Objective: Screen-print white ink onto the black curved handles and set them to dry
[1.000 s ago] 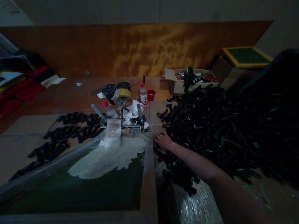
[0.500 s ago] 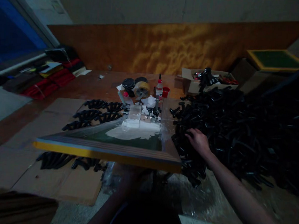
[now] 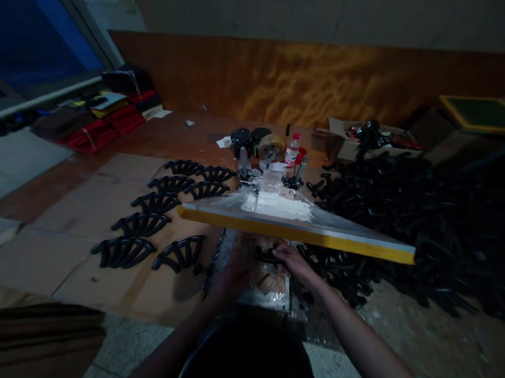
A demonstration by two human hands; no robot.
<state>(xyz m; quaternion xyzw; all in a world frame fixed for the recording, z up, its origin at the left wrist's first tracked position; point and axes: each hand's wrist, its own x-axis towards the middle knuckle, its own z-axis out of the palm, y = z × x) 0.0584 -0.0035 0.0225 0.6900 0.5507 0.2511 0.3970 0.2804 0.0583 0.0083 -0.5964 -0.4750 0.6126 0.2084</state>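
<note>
Under the yellow-edged, tilted screen (image 3: 296,233), my right hand (image 3: 290,260) grasps a glossy, curved black piece (image 3: 264,256), best held level; left hand (image 3: 233,274): cannot tell.

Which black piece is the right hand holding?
The single black piece seen below the yellow-edged frame; the right hand holds its right end. Others lie grouped on cardboard or in the heap.
</note>
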